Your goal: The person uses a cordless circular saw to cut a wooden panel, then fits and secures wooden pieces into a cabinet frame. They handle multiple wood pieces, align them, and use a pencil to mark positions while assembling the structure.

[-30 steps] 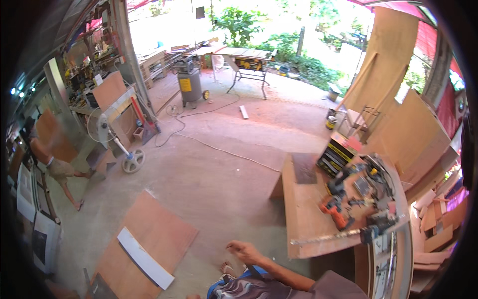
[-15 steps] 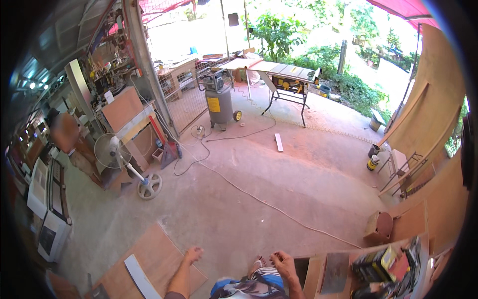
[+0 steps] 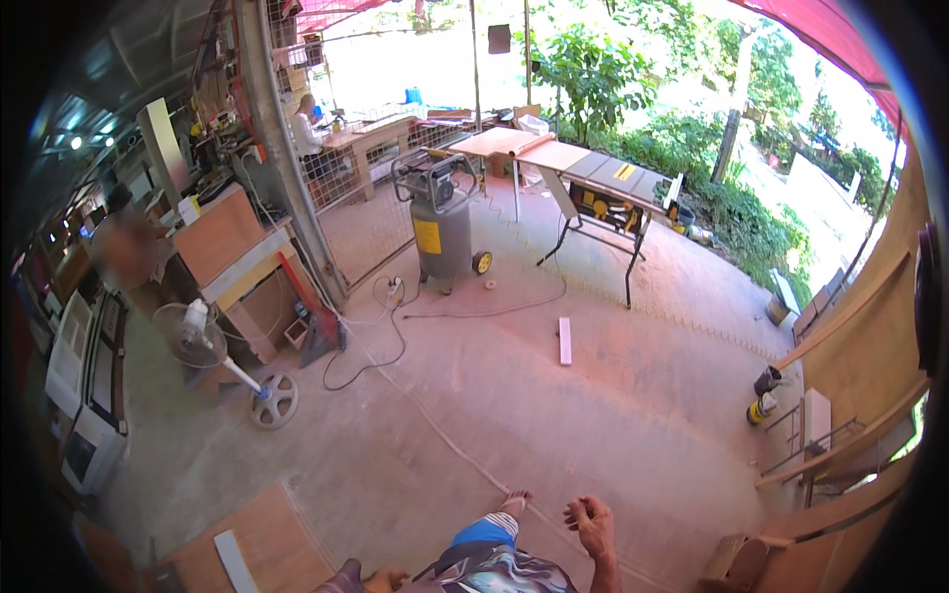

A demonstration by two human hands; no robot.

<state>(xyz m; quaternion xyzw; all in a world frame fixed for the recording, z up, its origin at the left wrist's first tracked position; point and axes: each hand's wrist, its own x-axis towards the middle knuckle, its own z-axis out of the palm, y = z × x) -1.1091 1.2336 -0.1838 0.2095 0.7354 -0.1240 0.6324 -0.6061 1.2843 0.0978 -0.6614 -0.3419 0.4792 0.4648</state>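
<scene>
Low in the picture, my left hand (image 3: 387, 579) hangs beside my body, partly cut by the lower edge, its fingers loose and holding nothing I can see. My right hand (image 3: 591, 526) is raised over the floor to the right of my leg, fingers loosely bent and apart, with nothing visible in it. Neither hand touches anything. Nearest to the left hand is a brown plywood sheet (image 3: 282, 539) with a pale strip (image 3: 234, 560) lying on it. A pale hose (image 3: 445, 435) runs along the floor past my foot (image 3: 516, 502).
Ahead stand a grey air compressor (image 3: 442, 237) and a table saw (image 3: 618, 178) on folding legs. A short pale board (image 3: 564, 342) lies on the floor. To the left are a pedestal fan (image 3: 262, 395) and a person (image 3: 129, 247). Another person (image 3: 304, 128) is behind the mesh.
I have moved forward, and the compressor, saw and board appear nearer. The bench with tools at lower right has left the view. My left hand has dropped lower; my right hand is farther right.
</scene>
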